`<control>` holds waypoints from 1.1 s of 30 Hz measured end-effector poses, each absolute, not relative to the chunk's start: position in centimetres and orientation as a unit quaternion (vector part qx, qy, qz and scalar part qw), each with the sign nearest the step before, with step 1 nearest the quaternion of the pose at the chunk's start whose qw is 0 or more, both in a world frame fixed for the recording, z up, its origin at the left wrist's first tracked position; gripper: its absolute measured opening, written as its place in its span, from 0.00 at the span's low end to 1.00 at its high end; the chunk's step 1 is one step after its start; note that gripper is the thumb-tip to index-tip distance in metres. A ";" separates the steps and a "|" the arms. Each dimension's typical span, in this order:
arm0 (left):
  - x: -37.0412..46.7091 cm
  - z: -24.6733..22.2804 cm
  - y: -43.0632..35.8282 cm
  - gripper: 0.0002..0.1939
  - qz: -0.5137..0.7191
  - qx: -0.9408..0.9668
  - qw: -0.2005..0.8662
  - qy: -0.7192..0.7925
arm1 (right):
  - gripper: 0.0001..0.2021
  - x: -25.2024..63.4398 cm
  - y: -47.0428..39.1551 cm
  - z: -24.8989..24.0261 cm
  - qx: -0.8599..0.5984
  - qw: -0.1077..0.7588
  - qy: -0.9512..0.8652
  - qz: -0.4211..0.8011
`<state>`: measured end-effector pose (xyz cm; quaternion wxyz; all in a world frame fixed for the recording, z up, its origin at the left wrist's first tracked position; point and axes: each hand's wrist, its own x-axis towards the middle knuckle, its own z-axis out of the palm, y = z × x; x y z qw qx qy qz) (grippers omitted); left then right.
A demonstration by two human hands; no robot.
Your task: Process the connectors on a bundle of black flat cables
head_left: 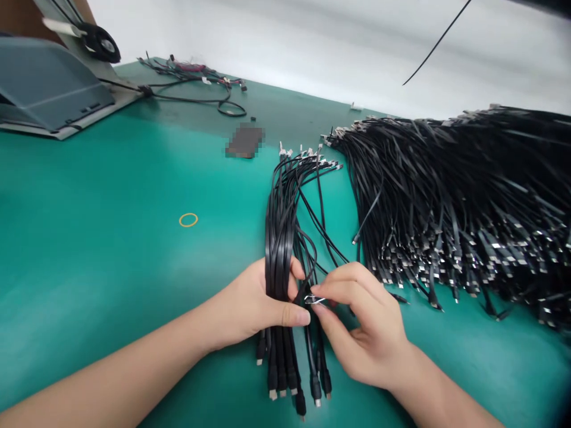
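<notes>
My left hand [263,303] is wrapped round a bundle of black cables [279,238], its thumb lying across the front. Metal-tipped plugs hang below that grip, and the bundle's far ends with white-and-silver connectors spread out on the green table. Close beside the left thumb, my right hand [366,321] pinches a cable plug [314,299] with a shiny metal end between thumb and fingertips. A few loose cables run between the two hands, partly hidden by the fingers.
A large heap of black cables [446,196] covers the right side of the green table [111,249]. A yellow rubber band [188,220] lies left of the bundle. Tangled wires [191,74] lie at the back, near a grey machine [49,80] on the left.
</notes>
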<state>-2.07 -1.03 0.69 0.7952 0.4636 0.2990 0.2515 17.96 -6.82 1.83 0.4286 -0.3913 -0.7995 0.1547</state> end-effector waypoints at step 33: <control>-2.2 0.5 -1.2 0.23 0.244 0.430 0.818 0.295 | 0.15 18.3 -6.7 1.4 -0.443 0.493 -0.728 0.173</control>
